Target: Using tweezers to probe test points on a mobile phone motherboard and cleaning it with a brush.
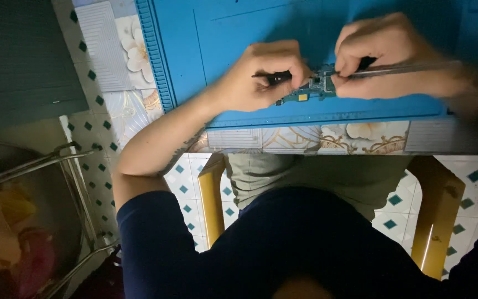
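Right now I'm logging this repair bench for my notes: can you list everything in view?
circuit board: one, green, held over the mat between both hands
metal tool: one, silver, thin, in the right hand, tip at the board
work mat: one, blue, on the table
table: one, floral pattern top
chair: one, yellow, under the person
floor: white tiles with teal diamonds
wire rack: one, metal, far left
left hand: gripping the board
right hand: closed on the metal tool

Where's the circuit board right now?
In the head view, the circuit board sits upper centre, held between left hand and right hand above the blue mat.
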